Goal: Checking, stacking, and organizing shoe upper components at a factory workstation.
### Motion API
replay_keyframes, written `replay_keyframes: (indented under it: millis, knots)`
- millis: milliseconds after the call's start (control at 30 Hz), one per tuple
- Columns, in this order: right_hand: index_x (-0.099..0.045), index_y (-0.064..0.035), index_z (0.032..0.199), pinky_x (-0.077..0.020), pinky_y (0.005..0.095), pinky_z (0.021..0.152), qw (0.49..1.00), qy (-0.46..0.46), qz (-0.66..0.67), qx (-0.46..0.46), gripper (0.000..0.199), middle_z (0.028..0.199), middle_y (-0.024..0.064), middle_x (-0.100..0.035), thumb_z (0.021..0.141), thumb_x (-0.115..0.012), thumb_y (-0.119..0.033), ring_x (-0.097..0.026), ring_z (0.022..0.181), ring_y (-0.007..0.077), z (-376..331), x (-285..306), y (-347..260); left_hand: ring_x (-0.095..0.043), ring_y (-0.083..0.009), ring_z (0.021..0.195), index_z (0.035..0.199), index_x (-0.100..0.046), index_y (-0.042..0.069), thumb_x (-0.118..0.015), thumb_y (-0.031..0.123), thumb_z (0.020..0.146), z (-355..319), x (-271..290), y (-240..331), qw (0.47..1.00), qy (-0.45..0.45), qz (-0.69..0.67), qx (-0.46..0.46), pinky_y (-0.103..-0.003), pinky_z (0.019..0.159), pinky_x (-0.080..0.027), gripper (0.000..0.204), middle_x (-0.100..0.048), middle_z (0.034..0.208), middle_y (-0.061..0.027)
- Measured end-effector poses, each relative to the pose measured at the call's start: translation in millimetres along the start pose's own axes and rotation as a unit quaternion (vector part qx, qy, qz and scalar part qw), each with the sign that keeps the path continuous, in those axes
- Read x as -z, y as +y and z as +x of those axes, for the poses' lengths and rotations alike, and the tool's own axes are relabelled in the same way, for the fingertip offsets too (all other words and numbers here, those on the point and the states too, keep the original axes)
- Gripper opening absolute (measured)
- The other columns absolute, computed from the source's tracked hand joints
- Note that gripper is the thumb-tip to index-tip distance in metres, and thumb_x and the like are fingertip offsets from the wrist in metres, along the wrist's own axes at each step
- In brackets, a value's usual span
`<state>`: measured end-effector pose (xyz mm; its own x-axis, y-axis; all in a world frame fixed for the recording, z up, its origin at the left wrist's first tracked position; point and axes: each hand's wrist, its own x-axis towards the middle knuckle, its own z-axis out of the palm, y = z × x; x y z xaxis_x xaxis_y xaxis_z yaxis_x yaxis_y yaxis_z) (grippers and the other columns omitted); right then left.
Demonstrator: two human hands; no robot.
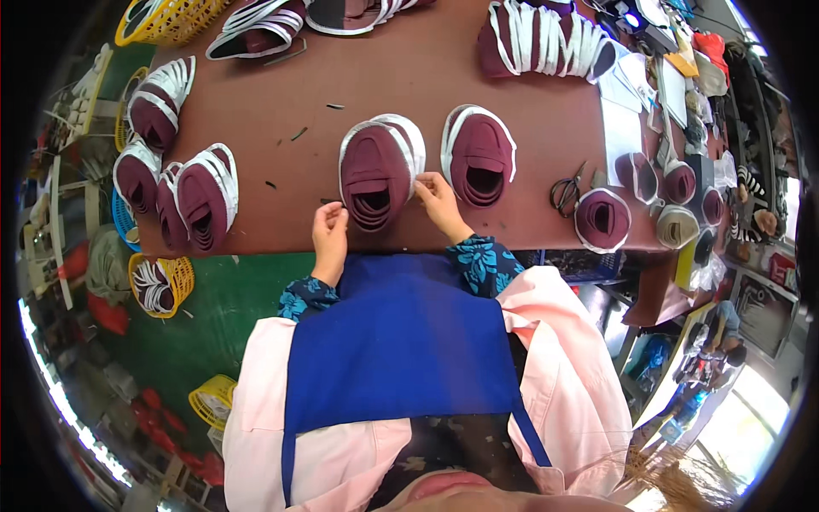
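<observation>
A stack of maroon shoe uppers (372,162) with white edging lies on the brown table in front of me, slightly fanned to the right. My right hand (438,205) pinches the white edge on the stack's right side. At its lower left side is my left hand (329,237), fingers curled and tips together beside the edge. What those fingertips hold, if anything, is too small to make out. Just right of my right hand lies a second stack of maroon uppers (479,155), its opening toward me.
More maroon uppers (205,192) stand along the table's left side, and a long row (546,43) lies at the far right. Scissors (565,194) rest near a round maroon bundle (602,219). Yellow baskets (175,286) stand off the table's left edge.
</observation>
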<state>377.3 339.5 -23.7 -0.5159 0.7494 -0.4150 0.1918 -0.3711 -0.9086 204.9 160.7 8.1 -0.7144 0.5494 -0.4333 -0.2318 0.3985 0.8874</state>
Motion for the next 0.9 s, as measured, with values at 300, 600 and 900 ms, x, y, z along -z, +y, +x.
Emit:
replay_keyframes:
  millis: [300,600,900]
  knots:
    - [-0.063,-0.0003,0.095,-0.0462,0.0236,0.061,0.998,-0.040,-0.021,0.039,0.018,0.076,0.0015,-0.063,0.096,-0.064,-0.018,-0.057,0.067,0.0074,1.7,-6.3,-1.5,-0.060,-0.0102,0.077,0.108,-0.073,0.003,-0.073,0.017,0.089,-9.7,-28.3,32.2,0.981,-0.106,0.113,-0.115,-0.026,0.074,-0.050,0.024,-0.064,0.090,-0.0048]
    - [-0.067,-0.0012,0.098,-0.0420,0.0226,0.059,0.990,0.044,0.137,-0.001,0.022,0.074,-0.0003,-0.062,0.095,-0.067,-0.022,-0.053,0.064,0.0057,41.9,-20.2,-26.5,-0.059,-0.0117,0.067,0.095,-0.066,-0.002,-0.077,0.009,0.080,-0.2,-39.0,38.8,0.942,-0.167,0.236,-0.173,-0.028,0.066,-0.051,0.022,-0.065,0.076,-0.0062]
    - [-0.067,-0.0012,0.103,-0.0512,0.0484,0.078,0.782,0.545,-0.284,0.102,0.025,0.096,0.0200,-0.068,0.088,-0.060,-0.020,-0.067,0.085,0.0381,9.7,212.8,-44.2,-0.056,-0.0106,0.063,0.093,-0.063,-0.001,-0.078,0.011,0.081,6.8,-27.8,27.4,0.948,-0.186,0.191,-0.176,-0.028,0.060,-0.049,0.022,-0.061,0.071,-0.0038]
